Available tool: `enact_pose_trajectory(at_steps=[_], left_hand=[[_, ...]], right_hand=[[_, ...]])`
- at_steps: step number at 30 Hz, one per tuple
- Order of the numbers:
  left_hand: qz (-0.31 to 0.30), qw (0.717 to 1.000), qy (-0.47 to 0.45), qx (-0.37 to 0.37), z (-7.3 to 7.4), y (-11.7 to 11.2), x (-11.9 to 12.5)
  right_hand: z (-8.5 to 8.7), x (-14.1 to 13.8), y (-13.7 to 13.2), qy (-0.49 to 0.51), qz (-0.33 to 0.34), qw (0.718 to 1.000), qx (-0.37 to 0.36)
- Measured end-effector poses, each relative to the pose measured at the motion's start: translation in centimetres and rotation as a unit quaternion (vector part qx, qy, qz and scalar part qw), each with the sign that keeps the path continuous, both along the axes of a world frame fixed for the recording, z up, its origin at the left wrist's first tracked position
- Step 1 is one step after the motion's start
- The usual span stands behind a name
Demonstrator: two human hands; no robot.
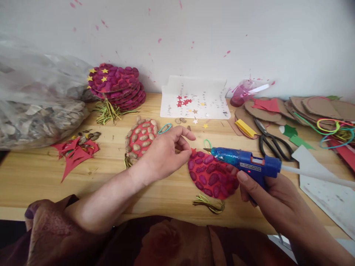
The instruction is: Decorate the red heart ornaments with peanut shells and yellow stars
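My right hand (266, 195) is wrapped round the handle of a blue hot glue gun (244, 160), its nozzle pointing left and a white glue stick out of its back. Below the gun lies a round red ornament (212, 175) covered with purple-dyed peanut shells, with a green loop and a tassel (210, 205). At the ornament's upper left edge, my left hand (166, 151) has its fingers curled, thumb and a fingertip close together. A red star (194, 152) shows right beside that thumb; whether it is held I cannot tell. Behind my left wrist is an ornament with undyed peanuts (142, 136).
Finished purple ornaments (118, 87) are stacked at the back left beside a plastic bag (36, 96) of shells. Red scraps (76, 153) lie nearby. White paper (180, 83) holds small stars. Black scissors (273, 142) and cardboard discs (318, 107) lie to the right.
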State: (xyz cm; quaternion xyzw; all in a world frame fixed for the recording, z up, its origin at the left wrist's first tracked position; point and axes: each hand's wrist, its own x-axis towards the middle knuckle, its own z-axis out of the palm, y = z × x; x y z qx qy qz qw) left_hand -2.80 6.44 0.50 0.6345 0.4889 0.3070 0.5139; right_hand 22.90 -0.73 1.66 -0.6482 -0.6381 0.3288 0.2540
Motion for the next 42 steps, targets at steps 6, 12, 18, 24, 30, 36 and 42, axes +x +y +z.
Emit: enact_pose_trajectory(at_steps=[6,12,18,24,30,36,42], left_hand=[[-0.005,1.0,-0.009,-0.017,-0.1,-0.1,0.3],[-0.011,1.0,-0.01,-0.018,-0.2,-0.1,0.3],[-0.008,1.0,-0.012,-0.015,-0.4,0.0,0.4],[-0.009,1.0,-0.01,-0.019,-0.4,0.0,0.4],[-0.011,1.0,-0.009,-0.021,-0.4,0.0,0.4],[-0.014,1.0,-0.009,-0.024,-0.3,-0.1,0.4],[-0.011,1.0,-0.013,-0.027,-0.3,-0.1,0.4]], right_hand=[[0.1,0.9,-0.3,-0.032,0.036,0.999,-0.002],[0.8,-0.4,-0.2,-0.052,0.068,0.996,0.017],[0.4,-0.6,-0.1,-0.048,0.072,0.996,0.009],[0.4,-0.6,0.0,-0.055,0.076,0.996,0.013],[0.4,-0.6,0.0,-0.055,0.075,0.996,0.013],[0.4,-0.6,0.0,-0.056,0.079,0.995,0.015],[0.2,-0.2,-0.4,-0.059,0.077,0.995,0.003]])
